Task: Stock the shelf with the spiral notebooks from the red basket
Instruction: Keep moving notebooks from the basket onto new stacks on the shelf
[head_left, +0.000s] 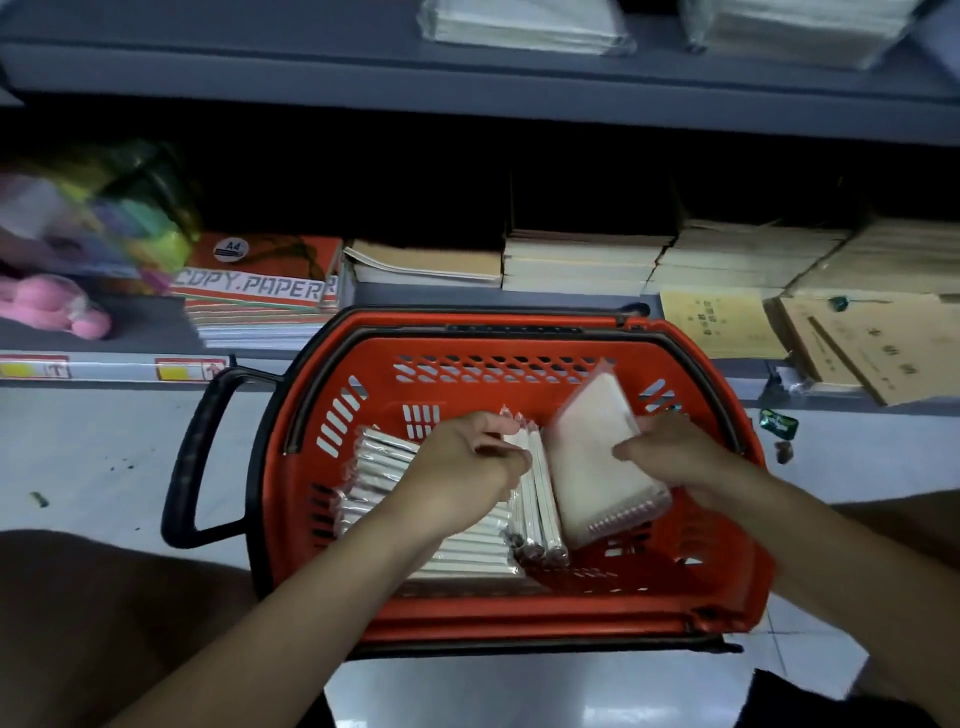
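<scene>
The red basket (519, 618) stands on the floor in front of the low shelf (130, 366). Several plastic-wrapped spiral notebooks lie inside it. My right hand (670, 452) grips a pale pink wrapped spiral notebook (597, 467), tilted up over the basket's right half with its coil at the lower edge. My left hand (467, 462) pinches the top of a few notebooks standing on edge (540, 504) in the middle. A row of white notebooks (379, 467) lies along the left side, partly hidden under my left forearm.
The low shelf holds copy paper packs (260, 291), stacks of brown exercise books (582, 260) and tan folders (872, 348). Pink and coloured items (67, 275) sit at the left. The basket's black handle (192, 457) sticks out left. Scraps (778, 423) lie on the floor.
</scene>
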